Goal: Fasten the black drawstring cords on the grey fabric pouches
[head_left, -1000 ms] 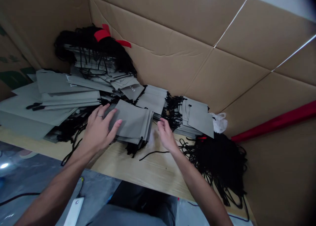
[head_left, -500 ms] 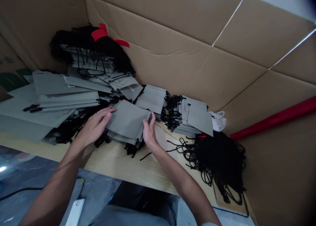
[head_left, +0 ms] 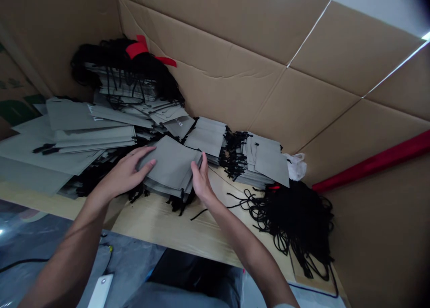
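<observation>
A small stack of flat grey drawstring pouches [head_left: 173, 164] lies on the table in front of me, black cord ends poking out at its lower edge. My left hand [head_left: 129, 171] rests along the stack's left side, fingers stretched and thumb apart on the top pouch. At the right edge, my right hand [head_left: 201, 178] grips the stack, thumb and fingers pressed at its upper right corner. Some of the right fingers are hidden behind the edge. The top pouch bows slightly upward between the hands.
Behind stand another pouch stack [head_left: 206, 135] and a further one [head_left: 268, 158]. A black cord heap [head_left: 298, 223] lies right, a white plastic bag [head_left: 295, 165] behind it. Larger grey pouches [head_left: 94, 137] pile up left, under black cords with a red band [head_left: 137, 49]. Cardboard walls [head_left: 235, 66] enclose the table [head_left: 161, 227].
My left hand has slid a little to the left, its thumb and fingers wider apart. The right hand has shifted slightly left and down. The top pouch now bows more.
</observation>
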Available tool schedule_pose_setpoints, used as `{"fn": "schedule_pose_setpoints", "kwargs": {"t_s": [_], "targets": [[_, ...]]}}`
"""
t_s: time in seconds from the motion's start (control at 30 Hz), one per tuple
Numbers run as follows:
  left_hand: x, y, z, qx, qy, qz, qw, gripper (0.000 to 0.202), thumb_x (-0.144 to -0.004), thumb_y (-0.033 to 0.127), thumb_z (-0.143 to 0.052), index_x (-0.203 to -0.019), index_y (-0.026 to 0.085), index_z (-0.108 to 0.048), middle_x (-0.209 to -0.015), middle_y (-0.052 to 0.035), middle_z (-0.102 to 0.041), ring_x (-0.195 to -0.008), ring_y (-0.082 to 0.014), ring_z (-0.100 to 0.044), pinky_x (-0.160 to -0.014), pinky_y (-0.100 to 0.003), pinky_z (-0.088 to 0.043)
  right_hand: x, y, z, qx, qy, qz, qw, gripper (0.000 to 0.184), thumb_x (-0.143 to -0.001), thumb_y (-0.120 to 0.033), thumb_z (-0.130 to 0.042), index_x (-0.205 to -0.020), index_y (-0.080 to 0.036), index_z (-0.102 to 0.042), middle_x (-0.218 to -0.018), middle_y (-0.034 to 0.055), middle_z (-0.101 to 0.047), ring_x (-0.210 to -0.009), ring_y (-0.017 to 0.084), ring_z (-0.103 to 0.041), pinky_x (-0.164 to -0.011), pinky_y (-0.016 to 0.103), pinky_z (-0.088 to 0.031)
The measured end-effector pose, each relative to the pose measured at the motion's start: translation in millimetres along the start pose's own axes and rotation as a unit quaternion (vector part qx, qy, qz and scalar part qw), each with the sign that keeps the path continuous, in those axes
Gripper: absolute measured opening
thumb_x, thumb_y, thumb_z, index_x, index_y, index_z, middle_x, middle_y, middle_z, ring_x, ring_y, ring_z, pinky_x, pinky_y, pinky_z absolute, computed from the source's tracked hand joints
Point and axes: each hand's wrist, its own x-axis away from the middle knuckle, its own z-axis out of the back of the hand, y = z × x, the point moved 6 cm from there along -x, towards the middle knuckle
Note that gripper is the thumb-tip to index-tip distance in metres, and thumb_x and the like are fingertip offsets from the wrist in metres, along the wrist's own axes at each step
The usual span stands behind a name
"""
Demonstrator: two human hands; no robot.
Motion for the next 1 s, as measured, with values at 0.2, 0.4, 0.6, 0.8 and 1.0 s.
{"fn": "schedule_pose_setpoints", "kwargs": {"t_s": [0.2, 0.4, 0.6, 0.8, 1.0], "targets": [[15.3, 70.3, 63.4, -0.02, 0.082, 0.004, 0.996, 0.055, -0.102, 0.063, -0.055, -0.147, 0.033, -0.066, -0.143, -0.0031, -0.075, -0.127, -0.0346, -0.073, -0.1, -0.05, -0.065, -20.0, -31.6, 59.5, 0.234, 0.118, 0.151, 0.953, 0.053, -0.111, -0.044, -0.042, -0.159, -0.021, -0.05, -0.154, 0.0185, -0.055, -0.146, 0.036, -0.046, -0.128, 0.06, -0.035], [14.3, 187.6, 123.8, 0.137, 0.237, -0.051, 0.96, 0.032, -0.101, 0.059, -0.061, -0.105, 0.034, -0.08, -0.102, 0.0038, -0.082, -0.092, -0.0252, -0.079, -0.087, -0.048, -0.069, -73.7, -17.2, 84.9, 0.455, 0.025, 0.222, 0.862, 0.056, -0.093, -0.016, -0.071, -0.147, -0.026, -0.064, -0.154, 0.0163, -0.059, -0.147, 0.042, -0.038, -0.117, 0.061, -0.043], [-4.1, 237.0, 127.9, 0.128, 0.242, -0.107, 0.956, 0.03, -0.1, 0.056, -0.06, -0.092, 0.038, -0.082, -0.088, 0.0075, -0.08, -0.082, -0.0247, -0.079, -0.076, -0.048, -0.068, -85.7, -11.5, 82.3, 0.453, -0.011, 0.251, 0.855, 0.025, -0.099, -0.016, -0.067, -0.12, -0.022, -0.078, -0.123, 0.0127, -0.076, -0.119, 0.03, -0.06, -0.102, 0.04, -0.053], [-33.2, 243.8, 92.0, 0.11, 0.107, -0.168, 0.974, 0.031, -0.102, 0.056, -0.057, -0.093, 0.039, -0.082, -0.087, 0.0062, -0.08, -0.076, -0.0216, -0.075, -0.064, -0.039, -0.059, -93.3, -34.8, 116.6, 0.408, 0.081, 0.233, 0.879, 0.027, -0.109, -0.021, -0.05, -0.104, -0.021, -0.077, -0.105, 0.0115, -0.079, -0.104, 0.026, -0.069, -0.095, 0.035, -0.053], [-57.8, 236.2, 9.3, -0.028, -0.125, -0.185, 0.974, 0.043, -0.106, 0.06, -0.051, -0.114, 0.032, -0.081, -0.102, -0.0055, -0.084, -0.091, -0.0289, -0.078, -0.08, -0.043, -0.063, -50.8, -96.0, 199.3, 0.241, 0.31, 0.228, 0.891, 0.024, -0.11, -0.033, -0.05, -0.115, -0.021, -0.07, -0.104, 0.0106, -0.079, -0.091, 0.024, -0.072, -0.085, 0.036, -0.054]]}}
